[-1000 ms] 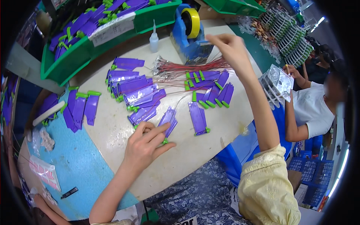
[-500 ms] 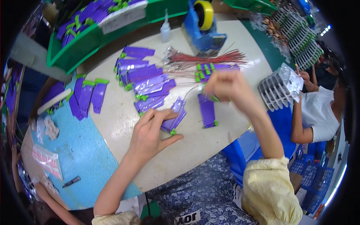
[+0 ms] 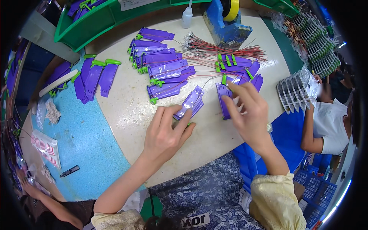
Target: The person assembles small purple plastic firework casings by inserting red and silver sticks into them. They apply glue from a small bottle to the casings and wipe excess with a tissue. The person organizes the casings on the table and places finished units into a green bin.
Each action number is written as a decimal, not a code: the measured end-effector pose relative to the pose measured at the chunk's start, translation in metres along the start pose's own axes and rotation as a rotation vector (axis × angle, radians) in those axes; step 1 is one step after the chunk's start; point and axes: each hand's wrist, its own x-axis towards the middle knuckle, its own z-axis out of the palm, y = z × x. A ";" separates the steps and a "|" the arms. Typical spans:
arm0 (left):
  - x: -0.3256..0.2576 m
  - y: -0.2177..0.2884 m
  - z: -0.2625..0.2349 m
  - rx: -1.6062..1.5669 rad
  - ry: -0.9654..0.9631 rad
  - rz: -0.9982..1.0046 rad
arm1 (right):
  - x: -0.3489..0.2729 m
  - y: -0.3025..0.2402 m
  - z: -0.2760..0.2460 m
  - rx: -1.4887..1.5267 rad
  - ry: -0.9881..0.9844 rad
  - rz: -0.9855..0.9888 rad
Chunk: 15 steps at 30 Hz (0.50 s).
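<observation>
My left hand (image 3: 166, 132) is closed on a purple strip-shaped plastic piece (image 3: 193, 100), its fingertips on the near end and a bit of green showing by the thumb. A thin wire trails from its far end. To the right, my right hand (image 3: 251, 111) has curved, parted fingers beside another purple piece (image 3: 223, 100) with a green tip, which lies on the table. Its near end is partly hidden by the thumb. Beyond that hand lie more purple pieces (image 3: 239, 63) with green tips. Several wired purple pieces (image 3: 165, 57) overlap in a row at the far left of my left hand.
Red wires (image 3: 230, 51) lie bundled before a blue tape dispenser (image 3: 222, 27). A small dropper bottle (image 3: 187, 18) and a green bin (image 3: 88, 32) stand at the back. More purple pieces (image 3: 92, 78) overlap a blue mat (image 3: 84, 138). A co-worker (image 3: 326, 126) sits at right.
My right hand has come nearer to me, its fingers opening from a blurred, bunched pose and uncovering green-tipped pieces. My left hand stays on its purple piece. The whole view has shifted.
</observation>
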 end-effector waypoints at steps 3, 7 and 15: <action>0.009 0.003 -0.004 0.008 -0.096 -0.094 | -0.026 -0.008 -0.005 -0.066 -0.060 0.007; 0.017 0.001 -0.006 0.101 -0.010 -0.166 | -0.007 -0.020 0.001 0.133 -0.024 -0.067; -0.010 0.050 0.008 0.004 -0.126 -0.190 | 0.150 0.037 0.059 0.041 0.078 -0.148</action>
